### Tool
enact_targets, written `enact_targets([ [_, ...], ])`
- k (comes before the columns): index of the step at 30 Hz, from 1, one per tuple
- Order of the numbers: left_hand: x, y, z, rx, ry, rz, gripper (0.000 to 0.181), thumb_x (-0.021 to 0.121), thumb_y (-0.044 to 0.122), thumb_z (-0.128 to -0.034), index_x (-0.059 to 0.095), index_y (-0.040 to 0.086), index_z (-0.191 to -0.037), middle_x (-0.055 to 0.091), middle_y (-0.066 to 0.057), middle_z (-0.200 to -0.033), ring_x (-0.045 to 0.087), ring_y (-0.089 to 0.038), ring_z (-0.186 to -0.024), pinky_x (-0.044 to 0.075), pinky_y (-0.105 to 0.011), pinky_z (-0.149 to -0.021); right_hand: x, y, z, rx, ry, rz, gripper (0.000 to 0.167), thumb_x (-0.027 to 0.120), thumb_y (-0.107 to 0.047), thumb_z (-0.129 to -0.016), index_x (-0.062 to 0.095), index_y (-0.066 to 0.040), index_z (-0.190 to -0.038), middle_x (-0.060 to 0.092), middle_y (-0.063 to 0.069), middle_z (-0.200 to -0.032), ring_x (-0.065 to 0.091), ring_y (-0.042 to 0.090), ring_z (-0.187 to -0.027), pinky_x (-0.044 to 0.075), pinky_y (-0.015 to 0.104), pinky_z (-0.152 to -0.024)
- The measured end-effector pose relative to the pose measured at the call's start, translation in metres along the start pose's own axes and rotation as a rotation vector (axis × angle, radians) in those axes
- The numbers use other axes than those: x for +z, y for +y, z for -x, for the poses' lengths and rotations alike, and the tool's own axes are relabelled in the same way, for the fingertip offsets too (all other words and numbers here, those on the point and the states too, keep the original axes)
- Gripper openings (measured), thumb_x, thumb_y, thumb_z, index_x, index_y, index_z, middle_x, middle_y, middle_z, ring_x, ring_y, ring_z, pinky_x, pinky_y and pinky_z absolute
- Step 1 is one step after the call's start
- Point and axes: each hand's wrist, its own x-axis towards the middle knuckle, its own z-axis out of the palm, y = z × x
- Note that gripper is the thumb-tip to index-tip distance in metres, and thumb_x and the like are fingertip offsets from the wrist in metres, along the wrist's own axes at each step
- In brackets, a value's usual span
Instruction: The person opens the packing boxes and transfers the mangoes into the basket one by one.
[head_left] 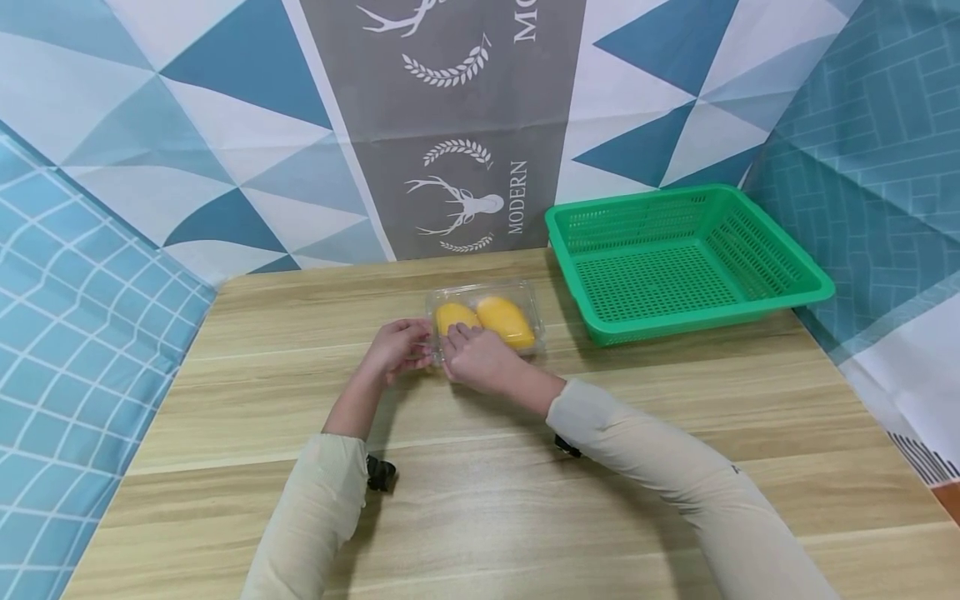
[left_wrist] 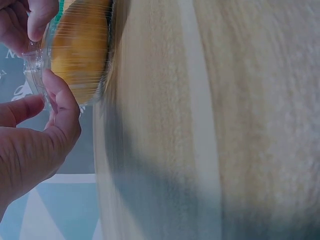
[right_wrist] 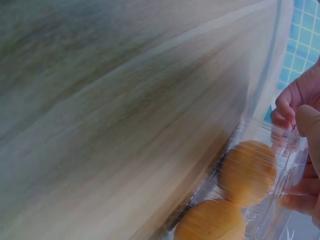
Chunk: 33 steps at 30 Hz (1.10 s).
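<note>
- From my head view: the clear plastic box [head_left: 472, 290] sits on the table [head_left: 450, 517], long axis running roughly left to right, two yellow fruits [head_left: 506, 321] inside.
- Key relation: the left hand [head_left: 405, 346] is at the box's left end, so most of the box lies rightward of its fingers. The right hand [head_left: 480, 358] reaches across to the near left corner. Both touch; I call neither nearer.
- Left fingers: thumb and forefinger pinch the clear edge. Right fingers: grasping the edge too. I cannot tell whether the lid is fastened.
- Surface: wood grain, flat by my reading.
- Room: green basket [head_left: 712, 315] right of the box, near but apart; patterned cloth [head_left: 465, 237] behind.
</note>
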Motion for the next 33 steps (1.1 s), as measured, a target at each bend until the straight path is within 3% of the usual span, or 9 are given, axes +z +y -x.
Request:
enact_targets([
  [9, -0.0009, -0.0015, 0.0002, 0.011, -0.004, 0.019, 0.039, 0.043, 0.016, -0.0985, 0.042, -0.003, -0.132, 0.054, 0.001, -0.089, 0.056, -0.007, -0.065, 0.053, -0.018, -0.060, -0.0013, -0.0006, -0.0010, -0.009, -0.087, 0.001, 0.036, 0.049, -0.027, -0.093, 0.064, -0.003, -0.114, 0.065, 0.015, -0.115, 0.064, 0.026, -0.106, 0.054, 0.036, -0.088],
  [18, -0.0009, -0.0016, -0.0007, 0.011, -0.004, 0.003, 0.039, 0.043, 0.016, -0.0985, 0.041, -0.003, -0.133, 0.054, 0.000, -0.089, 0.056, -0.008, -0.065, 0.054, -0.018, -0.061, 0.0009, -0.0015, -0.0006, 0.001, -0.034, 0.023, 0.031, 0.050, -0.026, -0.092, 0.067, -0.004, -0.107, 0.068, 0.013, -0.109, 0.066, 0.024, -0.101, 0.056, 0.035, -0.084],
  [27, -0.0015, -0.0022, -0.0006, 0.014, -0.008, 0.012, 0.040, 0.044, 0.017, -0.0986, 0.042, -0.003, -0.133, 0.055, 0.000, -0.087, 0.057, -0.008, -0.066, 0.054, -0.019, -0.062, 0.0066, -0.0026, -0.0002, 0.004, 0.075, 0.042, 0.024, 0.054, -0.024, -0.088, 0.068, -0.006, -0.095, 0.071, 0.012, -0.099, 0.068, 0.023, -0.093, 0.057, 0.033, -0.078],
  [33, -0.0010, -0.0026, -0.0012, 0.012, -0.005, 0.011, 0.039, 0.044, 0.017, -0.0985, 0.042, -0.003, -0.132, 0.055, 0.001, -0.085, 0.057, -0.008, -0.065, 0.054, -0.019, -0.061, 0.0075, -0.0032, 0.0003, 0.005, 0.079, 0.041, 0.022, 0.054, -0.023, -0.089, 0.067, -0.006, -0.093, 0.071, 0.011, -0.098, 0.068, 0.022, -0.092, 0.057, 0.032, -0.077],
])
